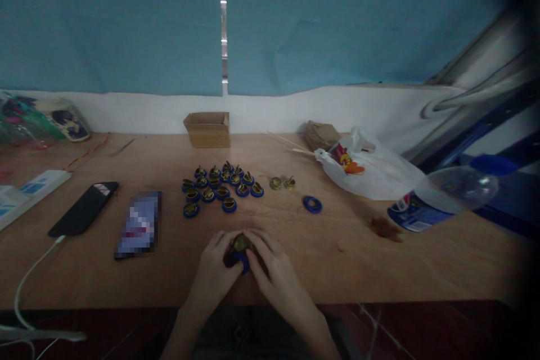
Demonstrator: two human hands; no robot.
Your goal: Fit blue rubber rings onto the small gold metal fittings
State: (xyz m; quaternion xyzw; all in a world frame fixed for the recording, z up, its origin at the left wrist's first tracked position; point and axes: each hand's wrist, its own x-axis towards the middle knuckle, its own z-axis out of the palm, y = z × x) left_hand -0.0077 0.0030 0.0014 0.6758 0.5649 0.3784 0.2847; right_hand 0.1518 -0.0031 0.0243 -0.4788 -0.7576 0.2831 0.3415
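Near the table's front edge, my left hand (216, 264) and my right hand (272, 261) meet, fingers curled around a gold-coloured round metal piece (240, 243) and a blue ring (242, 262). Whether the ring is seated on the metal is partly hidden by my fingers. Beyond my hands lies a group of gold-coloured round pieces with blue rims (208, 194), several with a flap standing up. To their right are two similar pieces without blue rims (275, 183). Closer to my right hand, a few blue rings (312, 204) lie together.
A small cardboard box (209, 134) stands against the wall. At right are a white plastic bag (375, 171), a brown paper packet (321, 135) and a tilted plastic bottle (447, 194). Two phones, one black (84, 209) and one pixelated (139, 225), lie left, beside a power strip (34, 194).
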